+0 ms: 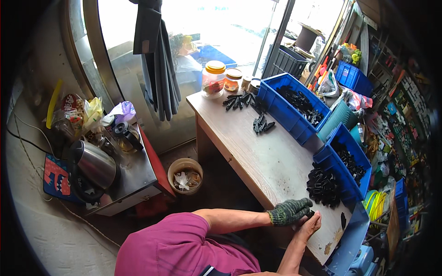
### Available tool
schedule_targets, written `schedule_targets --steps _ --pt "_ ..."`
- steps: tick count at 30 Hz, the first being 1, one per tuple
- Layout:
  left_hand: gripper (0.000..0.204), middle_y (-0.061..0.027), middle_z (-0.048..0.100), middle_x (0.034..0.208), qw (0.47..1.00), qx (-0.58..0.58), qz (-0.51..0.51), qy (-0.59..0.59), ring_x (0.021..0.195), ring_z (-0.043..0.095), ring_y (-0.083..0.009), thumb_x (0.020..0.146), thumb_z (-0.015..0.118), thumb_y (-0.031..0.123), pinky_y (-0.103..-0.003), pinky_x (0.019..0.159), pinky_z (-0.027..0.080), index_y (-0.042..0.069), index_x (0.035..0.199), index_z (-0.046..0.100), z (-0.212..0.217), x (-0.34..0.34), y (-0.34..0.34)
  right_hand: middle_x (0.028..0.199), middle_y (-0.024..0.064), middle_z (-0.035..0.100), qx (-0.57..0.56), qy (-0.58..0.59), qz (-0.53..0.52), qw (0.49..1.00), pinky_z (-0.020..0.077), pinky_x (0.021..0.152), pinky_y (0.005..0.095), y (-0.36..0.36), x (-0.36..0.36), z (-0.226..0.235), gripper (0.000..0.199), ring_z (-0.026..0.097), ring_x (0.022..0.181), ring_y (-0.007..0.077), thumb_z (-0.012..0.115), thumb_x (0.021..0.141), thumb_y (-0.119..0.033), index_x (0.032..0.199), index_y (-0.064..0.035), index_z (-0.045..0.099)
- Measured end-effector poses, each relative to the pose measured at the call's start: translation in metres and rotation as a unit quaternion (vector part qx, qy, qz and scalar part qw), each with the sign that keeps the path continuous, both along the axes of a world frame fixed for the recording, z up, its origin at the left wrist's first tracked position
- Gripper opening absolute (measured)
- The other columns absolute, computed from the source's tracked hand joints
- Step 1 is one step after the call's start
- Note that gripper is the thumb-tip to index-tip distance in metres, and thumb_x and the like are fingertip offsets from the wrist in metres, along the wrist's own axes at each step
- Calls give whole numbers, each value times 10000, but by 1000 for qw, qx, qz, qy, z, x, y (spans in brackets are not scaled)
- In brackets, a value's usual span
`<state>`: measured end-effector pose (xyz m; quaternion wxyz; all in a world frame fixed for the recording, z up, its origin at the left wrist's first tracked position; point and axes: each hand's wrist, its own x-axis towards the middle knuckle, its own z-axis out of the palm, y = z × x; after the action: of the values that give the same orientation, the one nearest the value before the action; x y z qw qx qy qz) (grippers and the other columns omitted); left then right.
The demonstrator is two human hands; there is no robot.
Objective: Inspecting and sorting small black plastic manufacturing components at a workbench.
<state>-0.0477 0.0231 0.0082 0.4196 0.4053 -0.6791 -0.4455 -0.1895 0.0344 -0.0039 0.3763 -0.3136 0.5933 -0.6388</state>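
My left hand (290, 212), in a dark green knitted glove, meets my bare right hand (311, 223) over the near edge of the wooden table (262, 158). Both are closed around a small black part (311, 214), whose tip shows between the fingers; the rest is hidden. Just beyond them lies a heap of black plastic pieces (323, 186). A single dark piece (343, 220) rests to the right of my right hand. Farther up the tabletop are a small cluster of slim black parts (262, 124) and another pile of them (239, 100).
Two blue crates, a far one (294, 126) and a nearer one (363, 184), hold black parts along the table's right side. Lidded jars (213, 80) stand at its far end. A waste bucket (185, 175) sits on the floor; left is a cabinet with a kettle (95, 163).
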Motion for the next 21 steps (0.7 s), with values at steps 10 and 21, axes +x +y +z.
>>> schedule_targets --steps 10,21 --pt "425 -200 626 1244 998 -41 50 23 1012 652 -394 984 564 298 -451 844 529 47 1326 548 -24 -40 2 676 15 501 -94 154 13 983 420 562 307 -13 -42 -54 330 469 594 142 493 995 -336 826 -58 550" --pt "332 -214 598 1266 990 -143 2 -16 1054 631 -389 980 586 240 -449 853 518 20 1229 602 -28 -13 -7 670 -49 473 -35 7 3 999 337 448 230 -10 -16 -27 301 437 532 69 531 990 -368 789 -144 526"
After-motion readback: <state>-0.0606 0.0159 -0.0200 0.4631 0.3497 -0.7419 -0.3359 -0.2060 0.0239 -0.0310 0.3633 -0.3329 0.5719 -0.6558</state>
